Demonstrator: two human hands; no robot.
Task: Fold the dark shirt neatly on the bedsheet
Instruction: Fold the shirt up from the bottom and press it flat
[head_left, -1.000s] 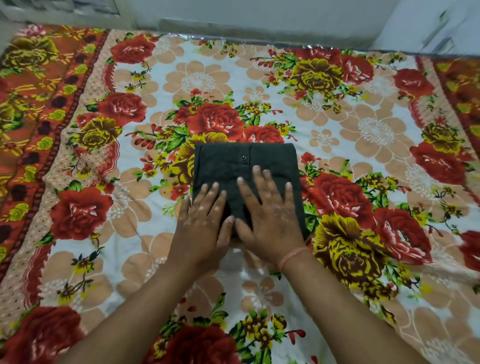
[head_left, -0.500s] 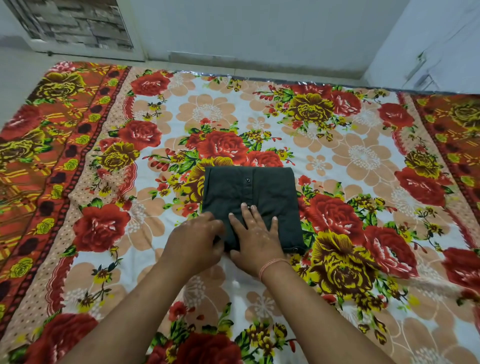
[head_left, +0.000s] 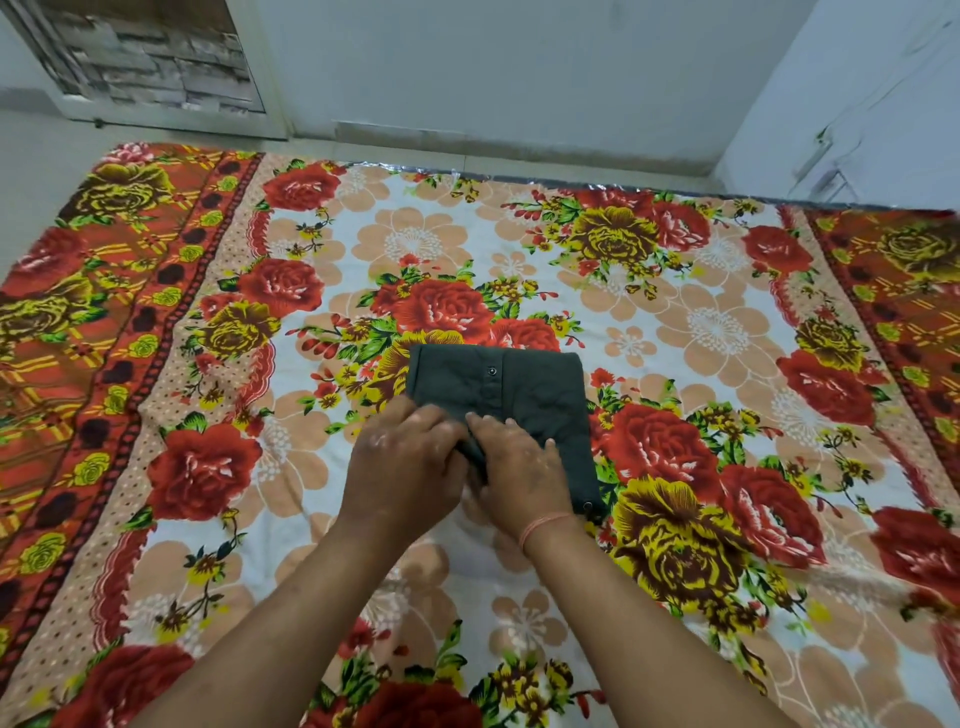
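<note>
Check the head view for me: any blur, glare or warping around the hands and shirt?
Head view: soft even light, no glare; left hand and right hand slightly smeared by motion; dark shirt crisp, its button readable; wide-angle lens bows the bedsheet at its far edge.

Ahead of us a plain pale wall (head_left: 519, 62) runs across, with a paler band (head_left: 415, 132) along its foot. At upper left we see a white-framed opening (head_left: 150, 57) showing grey stonework. Pale floor (head_left: 31, 140) lies at left and a white panel (head_left: 857, 104) stands at right. The light is soft and even.
</note>
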